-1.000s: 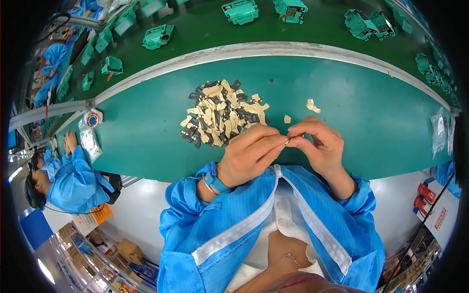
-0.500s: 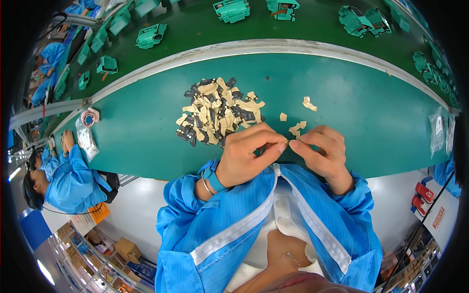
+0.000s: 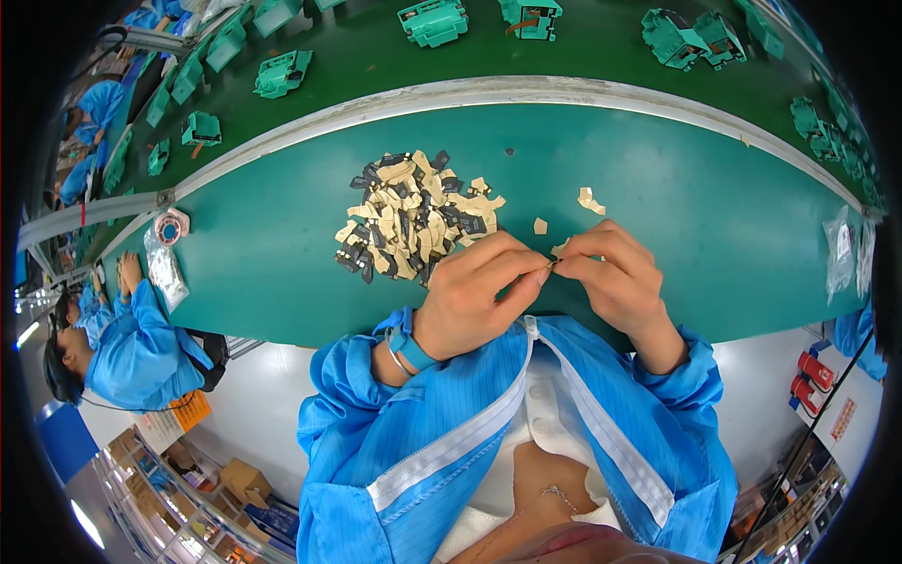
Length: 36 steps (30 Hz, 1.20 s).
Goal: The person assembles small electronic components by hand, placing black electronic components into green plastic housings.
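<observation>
My left hand (image 3: pixel 474 296) and my right hand (image 3: pixel 615 277) meet fingertip to fingertip over the near edge of the teal work surface (image 3: pixel 282 254). Between them they pinch one small tan piece (image 3: pixel 556 258), mostly hidden by the fingers. A heap of small tan and black flat pieces (image 3: pixel 409 216) lies just beyond my left hand. A few loose tan pieces (image 3: pixel 590 199) lie on the surface beyond my right hand. I wear blue sleeves and a blue wristband on the left wrist.
A dark green conveyor belt (image 3: pixel 376 56) behind the surface carries several green plastic housings (image 3: pixel 432 21). A tape roll (image 3: pixel 172 226) and a clear bag (image 3: pixel 165 273) lie far left, another clear bag (image 3: pixel 839 249) far right. A person in blue (image 3: pixel 122 338) sits at my left.
Both hands have stayed together at the front edge, their fingers shifting slightly around the small piece. The heap and loose pieces lie as before.
</observation>
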Each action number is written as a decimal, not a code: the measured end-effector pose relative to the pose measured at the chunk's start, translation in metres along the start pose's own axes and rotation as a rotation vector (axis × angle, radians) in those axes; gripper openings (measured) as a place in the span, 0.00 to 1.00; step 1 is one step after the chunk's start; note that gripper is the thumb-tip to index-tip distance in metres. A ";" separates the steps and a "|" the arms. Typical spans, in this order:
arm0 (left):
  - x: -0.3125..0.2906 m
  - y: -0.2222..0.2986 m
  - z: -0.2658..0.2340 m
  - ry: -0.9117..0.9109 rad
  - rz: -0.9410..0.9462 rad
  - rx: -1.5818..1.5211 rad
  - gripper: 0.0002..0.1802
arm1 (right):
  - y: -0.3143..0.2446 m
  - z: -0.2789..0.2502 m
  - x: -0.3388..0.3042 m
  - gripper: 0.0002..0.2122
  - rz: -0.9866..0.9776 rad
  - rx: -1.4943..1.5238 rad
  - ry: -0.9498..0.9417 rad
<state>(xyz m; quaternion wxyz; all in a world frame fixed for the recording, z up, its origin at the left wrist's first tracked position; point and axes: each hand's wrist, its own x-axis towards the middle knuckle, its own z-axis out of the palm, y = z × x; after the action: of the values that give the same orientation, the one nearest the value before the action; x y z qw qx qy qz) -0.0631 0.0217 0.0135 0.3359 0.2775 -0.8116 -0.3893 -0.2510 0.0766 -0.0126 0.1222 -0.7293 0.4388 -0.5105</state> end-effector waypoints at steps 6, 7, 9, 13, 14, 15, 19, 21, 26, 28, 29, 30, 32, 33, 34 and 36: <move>-0.001 -0.002 -0.004 -0.024 -0.107 -0.055 0.04 | 0.004 -0.001 -0.005 0.11 0.024 0.028 -0.068; -0.001 -0.002 -0.004 -0.004 -0.095 -0.024 0.04 | 0.005 -0.004 -0.008 0.10 0.051 0.074 -0.079; -0.001 -0.003 -0.004 0.017 -0.083 0.006 0.04 | 0.003 -0.005 -0.009 0.10 0.079 0.118 -0.091; 0.000 -0.006 0.001 0.003 0.136 0.184 0.06 | -0.009 -0.003 0.003 0.09 0.321 0.266 0.006; -0.001 -0.006 0.001 0.002 0.192 0.232 0.06 | -0.010 -0.003 0.004 0.09 0.417 0.312 -0.056; 0.000 -0.006 0.001 0.005 0.193 0.233 0.06 | -0.008 -0.003 0.005 0.09 0.414 0.311 -0.058; 0.001 -0.003 0.000 -0.023 0.130 0.154 0.07 | 0.002 0.003 -0.001 0.10 0.161 0.171 -0.056; 0.000 -0.002 0.000 -0.026 0.075 0.102 0.07 | 0.005 0.003 -0.003 0.10 0.094 0.153 -0.030; 0.000 -0.006 0.000 -0.016 -0.024 0.029 0.05 | 0.006 -0.003 -0.005 0.09 -0.001 0.069 -0.086; -0.001 -0.008 -0.002 0.002 -0.040 0.027 0.05 | 0.001 -0.014 -0.005 0.09 0.051 0.026 -0.121; -0.001 -0.009 -0.003 0.019 -0.056 0.024 0.05 | 0.000 -0.018 -0.006 0.09 0.105 -0.018 -0.156; 0.000 -0.008 -0.003 0.019 -0.056 0.023 0.05 | 0.000 -0.021 -0.008 0.09 0.106 -0.019 -0.156; 0.002 -0.005 -0.003 -0.010 -0.072 0.003 0.05 | 0.000 -0.025 -0.011 0.09 0.215 -0.165 -0.174; 0.002 -0.005 -0.002 -0.011 -0.070 0.002 0.05 | -0.002 -0.024 -0.009 0.09 0.216 -0.168 -0.172; 0.002 -0.004 -0.002 -0.017 -0.076 -0.010 0.05 | -0.005 -0.021 -0.003 0.10 0.141 -0.163 -0.132; 0.003 -0.001 -0.001 -0.024 -0.079 -0.023 0.05 | -0.006 -0.016 0.002 0.10 0.067 -0.160 -0.089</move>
<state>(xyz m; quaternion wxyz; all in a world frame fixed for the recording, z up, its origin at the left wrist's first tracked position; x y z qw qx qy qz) -0.0637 0.0182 0.0142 0.3135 0.3009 -0.7995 -0.4147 -0.2610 0.0826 -0.0002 0.0998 -0.7438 0.4963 -0.4364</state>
